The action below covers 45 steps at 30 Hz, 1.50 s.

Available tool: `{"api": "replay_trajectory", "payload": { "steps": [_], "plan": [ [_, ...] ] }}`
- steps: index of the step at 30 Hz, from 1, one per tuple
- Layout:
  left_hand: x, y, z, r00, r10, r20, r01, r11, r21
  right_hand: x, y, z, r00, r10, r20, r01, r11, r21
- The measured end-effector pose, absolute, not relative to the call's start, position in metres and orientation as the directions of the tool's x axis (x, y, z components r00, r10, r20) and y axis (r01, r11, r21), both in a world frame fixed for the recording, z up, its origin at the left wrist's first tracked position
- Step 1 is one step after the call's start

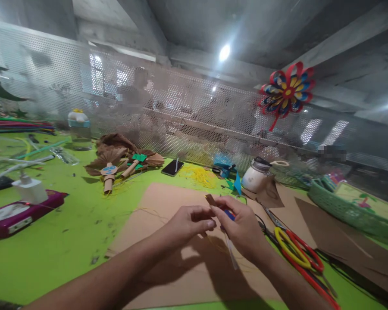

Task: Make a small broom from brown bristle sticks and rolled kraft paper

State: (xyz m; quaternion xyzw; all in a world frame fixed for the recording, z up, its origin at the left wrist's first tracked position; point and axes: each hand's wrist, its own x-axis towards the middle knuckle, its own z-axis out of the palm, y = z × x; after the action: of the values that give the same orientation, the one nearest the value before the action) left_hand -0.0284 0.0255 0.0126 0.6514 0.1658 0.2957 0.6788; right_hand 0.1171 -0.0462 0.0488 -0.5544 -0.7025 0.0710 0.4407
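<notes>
My left hand (pixel 190 223) and my right hand (pixel 241 226) meet over a brown sheet of cardboard (pixel 158 211) on the green table (pixel 67 232). Both pinch a small folded brown paper strip (pixel 211 199) that sticks up between the fingertips. My right hand also holds a thin clear stick with a blue and red part (pixel 230 241) that hangs down past the palm. Fingers of both hands are curled closed.
Red and yellow scissors (pixel 297 249) lie right of my hands. A white glue pot (pixel 255 177), green basket (pixel 352 206), brown paper dolls (pixel 116 165), a phone (pixel 172 167), yellow thread (pixel 198 175), a pink case (pixel 16 215). A paper pinwheel (pixel 287 92) hangs on the mesh screen.
</notes>
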Motion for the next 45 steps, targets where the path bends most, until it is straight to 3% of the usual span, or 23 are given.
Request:
{"api": "replay_trajectory", "payload": {
  "steps": [6,11,18,23,32,38,45],
  "plan": [
    [-0.042,0.026,0.029,0.722,0.681,0.124,-0.234,0.072,0.970,0.132,-0.062,0.043,-0.102,0.874,0.475,0.809,0.351,-0.472],
    [-0.035,0.032,0.018,0.653,0.756,-0.052,-0.215,0.252,0.944,0.132,-0.067,0.029,-0.104,0.876,0.471,0.852,0.323,-0.412],
    [-0.033,0.038,0.013,0.648,0.756,-0.088,-0.299,0.360,0.884,0.130,-0.062,0.014,-0.106,0.893,0.437,0.815,0.330,-0.476],
    [-0.033,0.035,0.016,0.592,0.794,-0.140,-0.243,0.341,0.908,0.126,-0.062,0.009,-0.100,0.919,0.380,0.787,0.307,-0.535],
    [-0.030,0.026,0.023,0.522,0.824,-0.220,-0.243,0.391,0.888,0.126,-0.059,0.001,-0.013,0.905,0.424,0.751,0.289,-0.594],
    [-0.031,0.025,0.026,0.535,0.841,-0.076,-0.411,0.338,0.847,0.126,-0.056,-0.003,-0.012,0.906,0.423,0.754,0.287,-0.591],
    [-0.033,0.030,0.022,0.523,0.851,0.047,-0.441,0.224,0.869,0.119,-0.060,-0.003,-0.048,0.920,0.389,0.760,0.286,-0.583]
  ]
}}
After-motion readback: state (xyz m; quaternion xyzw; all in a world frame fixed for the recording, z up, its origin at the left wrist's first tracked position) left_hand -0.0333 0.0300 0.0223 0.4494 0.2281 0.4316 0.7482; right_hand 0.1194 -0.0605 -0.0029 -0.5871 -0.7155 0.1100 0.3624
